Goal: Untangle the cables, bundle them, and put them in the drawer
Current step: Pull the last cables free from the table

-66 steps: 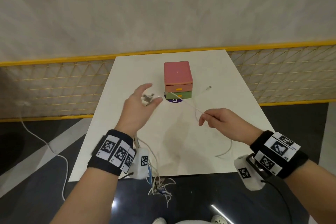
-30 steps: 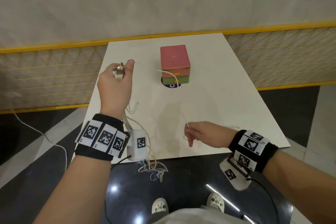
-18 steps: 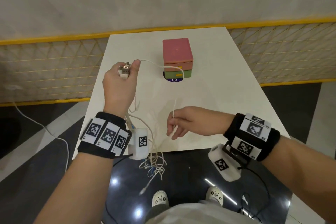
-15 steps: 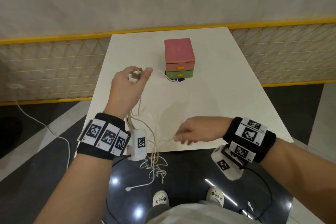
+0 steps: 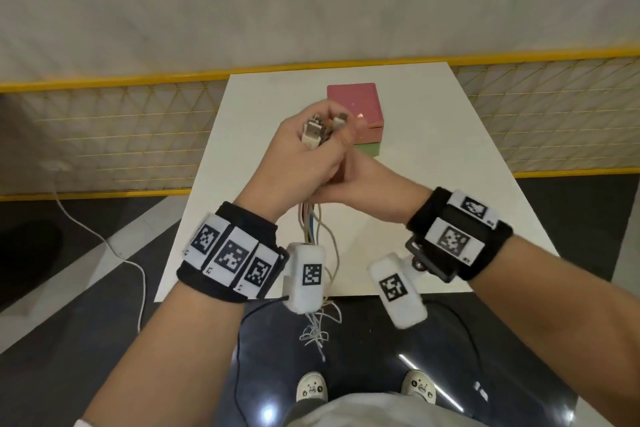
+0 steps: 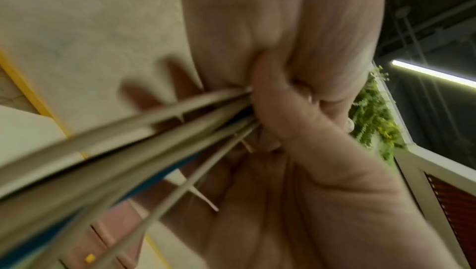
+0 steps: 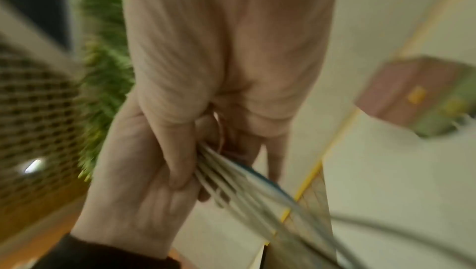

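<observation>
Fingers of the left hand are wrapped tight around the cables, gathered plug-ends up, and you can see why: the connectors stick out in a cluster above the fist, so every end is lined up at one height, ready for bundling. Below the fist the strands hang straight down past the wrist camera, over the near edge of the desk, and finish in a loose snarl above the floor. That tail is not sorted yet, by the look of it.

Moving across, the right hand is tucked in directly under the left, touching it, and its fingers close around the same strands just below the fist. From the right wrist view the white leads and one blue one fan out flat across the palm. My read: this hand is placed to strip downward and comb the strands parallel while the left anchors the top.

Further right and behind both hands sits the small drawer unit, pink over green, on the desk. Its drawers look closed in the blurred wrist view, so one will need opening before anything goes in, and both hands are busy.
</observation>
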A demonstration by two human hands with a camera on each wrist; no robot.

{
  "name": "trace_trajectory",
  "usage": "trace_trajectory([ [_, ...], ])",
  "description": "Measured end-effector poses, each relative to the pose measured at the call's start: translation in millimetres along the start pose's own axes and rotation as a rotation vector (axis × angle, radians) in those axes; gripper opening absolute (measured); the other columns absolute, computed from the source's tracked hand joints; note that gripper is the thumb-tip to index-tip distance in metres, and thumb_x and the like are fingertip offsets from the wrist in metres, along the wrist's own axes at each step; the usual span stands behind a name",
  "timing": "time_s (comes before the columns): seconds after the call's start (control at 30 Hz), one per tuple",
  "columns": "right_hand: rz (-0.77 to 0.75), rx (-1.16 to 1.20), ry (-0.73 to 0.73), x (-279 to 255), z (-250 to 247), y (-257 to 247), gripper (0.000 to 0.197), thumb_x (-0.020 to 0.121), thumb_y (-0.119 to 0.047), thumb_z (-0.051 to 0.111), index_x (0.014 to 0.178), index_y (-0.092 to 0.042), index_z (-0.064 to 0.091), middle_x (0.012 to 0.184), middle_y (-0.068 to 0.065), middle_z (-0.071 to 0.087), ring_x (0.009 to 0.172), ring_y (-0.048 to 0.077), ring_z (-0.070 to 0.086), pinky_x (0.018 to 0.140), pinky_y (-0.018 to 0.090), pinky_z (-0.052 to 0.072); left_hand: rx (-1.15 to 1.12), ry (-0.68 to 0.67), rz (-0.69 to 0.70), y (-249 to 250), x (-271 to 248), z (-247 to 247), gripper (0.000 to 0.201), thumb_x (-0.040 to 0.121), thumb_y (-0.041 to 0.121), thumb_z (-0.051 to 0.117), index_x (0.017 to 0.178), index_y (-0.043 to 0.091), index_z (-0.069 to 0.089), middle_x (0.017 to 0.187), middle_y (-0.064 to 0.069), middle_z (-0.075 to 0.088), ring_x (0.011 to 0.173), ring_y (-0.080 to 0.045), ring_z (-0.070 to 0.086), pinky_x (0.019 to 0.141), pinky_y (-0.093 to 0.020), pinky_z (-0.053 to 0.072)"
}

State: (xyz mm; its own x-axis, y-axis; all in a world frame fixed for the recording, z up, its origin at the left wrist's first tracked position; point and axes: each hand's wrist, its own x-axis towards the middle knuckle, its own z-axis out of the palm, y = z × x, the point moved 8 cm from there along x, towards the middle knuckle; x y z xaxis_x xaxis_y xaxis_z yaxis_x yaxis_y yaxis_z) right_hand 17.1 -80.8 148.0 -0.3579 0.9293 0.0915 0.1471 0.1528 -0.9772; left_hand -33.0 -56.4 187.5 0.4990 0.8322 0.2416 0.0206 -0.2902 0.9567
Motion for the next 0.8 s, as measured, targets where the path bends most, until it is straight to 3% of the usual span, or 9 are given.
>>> trace_trajectory([
  [0.1,-0.002,0.129,0.061,2,9,8,0.016,0.093,0.002,0.051,0.099,-0.012,0.052,0.081,-0.005,0.061,0.070,0.004,0.064,0.069,0.019,0.054,-0.072,0.048,0.019,3,12,-6,0.011,0.094,0.018,0.064,0.087,0.014,0.055,0.046,0.015,0.042,0.040,-0.003,0.033,0.043,-0.015,0.029],
  [0.2,-0.011,0.075,0.158,3,11,22,0.011,0.098,-0.011,0.046,0.097,-0.022,0.047,0.077,-0.003,0.052,0.064,0.009,0.056,0.062,0.016,0.048,-0.050,0.091,0.024,3,18,-9,0.011,0.092,0.016,0.067,0.087,0.017,0.056,0.049,0.016,0.047,0.043,0.000,0.039,0.046,-0.013,0.032],
  [0.3,0.011,-0.085,0.146,-1,15,52,0.007,0.100,-0.016,0.041,0.096,-0.011,0.043,0.072,0.000,0.045,0.060,0.003,0.045,0.060,0.013,0.041,-0.106,0.142,-0.007,-1,22,-10,0.009,0.095,0.018,0.063,0.090,0.015,0.057,0.049,0.014,0.042,0.041,-0.007,0.032,0.042,-0.018,0.028],
  [0.43,0.096,-0.238,0.103,-15,14,99,0.014,0.100,-0.023,0.039,0.093,-0.011,0.041,0.073,-0.003,0.041,0.065,0.009,0.039,0.065,0.021,0.039,-0.216,0.201,-0.061,-13,23,-10,0.009,0.098,0.021,0.058,0.092,0.016,0.055,0.051,0.011,0.036,0.040,-0.008,0.027,0.040,-0.021,0.023],
  [0.5,0.199,-0.253,0.029,-21,19,122,0.010,0.098,-0.034,0.039,0.089,-0.029,0.039,0.076,0.001,0.040,0.069,0.016,0.037,0.069,0.035,0.038,-0.229,0.215,-0.078,-19,22,-7,0.011,0.099,0.022,0.057,0.089,0.017,0.055,0.050,0.012,0.035,0.041,-0.008,0.026,0.041,-0.022,0.022],
  [0.57,0.286,-0.302,-0.046,-29,19,140,0.013,0.095,-0.040,0.038,0.083,-0.041,0.034,0.077,-0.001,0.042,0.068,0.014,0.039,0.070,0.037,0.039,-0.246,0.221,-0.092,-23,23,-5,0.015,0.100,0.024,0.055,0.085,0.019,0.054,0.049,0.013,0.034,0.041,-0.007,0.025,0.042,-0.023,0.021],
  [0.67,0.325,-0.444,-0.202,-34,12,128,0.010,0.095,-0.033,0.048,0.099,-0.025,0.042,0.090,-0.004,0.055,0.080,0.008,0.055,0.079,0.029,0.045,-0.293,0.223,-0.092,-22,27,-4,0.021,0.100,0.025,0.054,0.080,0.021,0.051,0.050,0.011,0.030,0.043,-0.008,0.022,0.041,-0.022,0.021],
  [0.73,0.250,-0.336,-0.116,-27,-5,95,0.035,0.089,-0.026,0.064,0.117,-0.013,0.047,0.108,0.004,0.064,0.101,0.012,0.062,0.094,0.025,0.048,-0.269,0.170,-0.085,-22,30,3,0.020,0.100,0.027,0.053,0.083,0.019,0.050,0.053,0.007,0.027,0.045,-0.011,0.020,0.042,-0.023,0.020],
  [0.8,0.163,-0.099,0.053,-15,-23,59,0.036,0.085,-0.006,0.068,0.117,-0.004,0.052,0.107,0.013,0.066,0.099,0.014,0.065,0.092,0.022,0.051,-0.215,0.112,-0.107,-27,30,15,0.018,0.099,0.031,0.055,0.097,0.013,0.054,0.054,0.006,0.029,0.046,-0.011,0.024,0.043,-0.023,0.024],
])
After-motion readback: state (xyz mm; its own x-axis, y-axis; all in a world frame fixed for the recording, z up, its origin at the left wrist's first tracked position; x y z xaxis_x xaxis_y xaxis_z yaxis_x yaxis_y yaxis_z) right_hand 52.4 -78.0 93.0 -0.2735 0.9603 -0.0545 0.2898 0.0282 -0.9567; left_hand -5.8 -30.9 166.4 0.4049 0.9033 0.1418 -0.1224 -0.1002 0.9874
